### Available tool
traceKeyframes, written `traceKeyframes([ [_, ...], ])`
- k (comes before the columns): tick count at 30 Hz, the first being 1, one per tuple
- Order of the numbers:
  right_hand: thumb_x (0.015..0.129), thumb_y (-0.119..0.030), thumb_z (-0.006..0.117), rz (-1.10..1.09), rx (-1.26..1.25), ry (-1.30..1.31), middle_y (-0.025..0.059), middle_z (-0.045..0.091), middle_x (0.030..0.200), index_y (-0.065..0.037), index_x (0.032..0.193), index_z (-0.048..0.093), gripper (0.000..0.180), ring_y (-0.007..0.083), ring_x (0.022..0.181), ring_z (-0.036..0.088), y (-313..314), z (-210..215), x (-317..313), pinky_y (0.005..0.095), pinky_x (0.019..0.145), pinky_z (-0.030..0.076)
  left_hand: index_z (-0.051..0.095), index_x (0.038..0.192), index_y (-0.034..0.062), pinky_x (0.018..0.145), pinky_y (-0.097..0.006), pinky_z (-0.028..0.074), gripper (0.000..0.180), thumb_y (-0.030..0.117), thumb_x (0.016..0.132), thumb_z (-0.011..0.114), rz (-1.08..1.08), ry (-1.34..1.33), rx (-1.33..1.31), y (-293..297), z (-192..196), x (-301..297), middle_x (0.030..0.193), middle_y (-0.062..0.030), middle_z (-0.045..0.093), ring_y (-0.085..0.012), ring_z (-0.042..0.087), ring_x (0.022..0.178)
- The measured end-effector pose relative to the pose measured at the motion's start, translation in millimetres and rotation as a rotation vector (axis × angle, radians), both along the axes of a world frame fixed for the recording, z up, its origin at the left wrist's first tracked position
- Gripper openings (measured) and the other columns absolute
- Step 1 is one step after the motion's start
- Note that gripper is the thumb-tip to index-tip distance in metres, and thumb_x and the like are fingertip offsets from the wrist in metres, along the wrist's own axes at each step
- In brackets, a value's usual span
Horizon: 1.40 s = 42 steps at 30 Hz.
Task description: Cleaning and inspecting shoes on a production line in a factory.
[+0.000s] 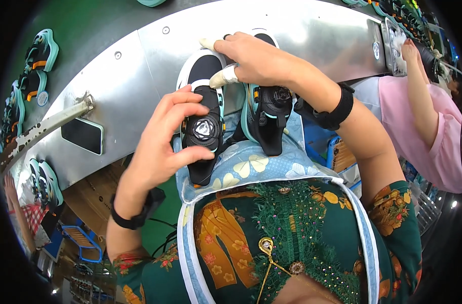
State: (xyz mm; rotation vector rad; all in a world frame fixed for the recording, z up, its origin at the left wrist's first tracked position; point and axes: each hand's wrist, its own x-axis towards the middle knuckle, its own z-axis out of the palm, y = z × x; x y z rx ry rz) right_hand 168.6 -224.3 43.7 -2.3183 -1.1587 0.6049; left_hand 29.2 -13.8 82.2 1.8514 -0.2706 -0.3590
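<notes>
Two black shoes with mint and white edging, small orange parts and round lacing dials lie side by side before me, toes away from me. On the left shoe (199, 175), my left hand (165, 129) curls its fingers and thumb around the area of the silver-topped dial (204, 129). Reaching across the second shoe, my right hand (253, 60) grips the left shoe's toe end, with pale covers on its thumb and forefinger. The right shoe (266, 133) rests beside it with its heel on my blue floral apron (251, 164), partly hidden under my right hand.
A curved metal worktop (124, 81) runs in front of me. On it lie a dark phone (83, 136) and a worn metal bar (48, 126). More shoes (41, 55) sit on the green surface beyond. A person in pink (411, 111) works close on the right.
</notes>
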Motion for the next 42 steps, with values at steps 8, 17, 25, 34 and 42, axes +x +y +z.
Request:
traceKeyframes([
  [8,0.08,-0.029,0.073,-0.017,-0.059,-0.075,0.0195,0.06,0.095,-0.005,0.13,0.054,0.059,0.0358,0.091,0.059,1.7,17.4,-5.1,0.0426,0.079,0.048,0.065,0.111,0.0037,0.111,-0.045,0.028,0.048,0.032,0.073,0.077,-0.421,0.001,0.017,18.9,0.4,27.6,0.123,-0.0114,0.061,-0.0343,0.039,0.136],
  [17,0.073,-0.016,0.077,-0.073,0.263,0.179,0.0104,0.054,0.082,-0.009,0.102,0.062,0.033,0.0209,0.071,0.06,19.1,62.8,-92.4,0.0326,0.063,0.049,0.035,0.143,0.0028,0.113,-0.043,0.029,0.095,0.018,0.064,0.084,0.285,-0.066,0.127,-29.4,-30.1,-42.7,0.15,-0.0213,0.028,-0.0366,0.028,0.14],
  [25,0.073,-0.012,0.074,0.014,0.291,0.348,0.0087,0.052,0.081,-0.007,0.1,0.064,0.03,0.0181,0.066,0.057,21.7,56.5,-71.4,0.0308,0.061,0.047,0.035,0.142,0.0023,0.112,-0.042,0.031,0.088,0.012,0.067,0.08,0.288,-0.048,0.14,-31.2,-35.1,-44.3,0.148,-0.0178,0.031,-0.0352,0.035,0.136],
  [34,0.071,-0.012,0.074,0.162,0.272,0.336,0.0065,0.047,0.074,-0.008,0.097,0.065,0.028,0.0182,0.064,0.054,24.7,62.0,-65.1,0.032,0.06,0.045,0.038,0.141,0.0039,0.111,-0.041,0.032,0.084,0.007,0.065,0.075,0.342,0.03,-0.018,-31.5,-44.7,-47.1,0.147,-0.0159,0.034,-0.0342,0.034,0.137],
  [42,0.074,-0.015,0.074,0.052,0.071,0.537,0.0169,0.061,0.077,-0.001,0.094,0.063,0.027,0.0304,0.073,0.063,6.5,79.6,-65.3,0.0387,0.069,0.049,0.04,0.141,0.0044,0.11,-0.039,0.034,0.08,0.003,0.069,0.074,0.328,-0.16,0.116,-32.0,-40.0,-43.4,0.144,-0.0165,0.038,-0.0312,0.04,0.134],
])
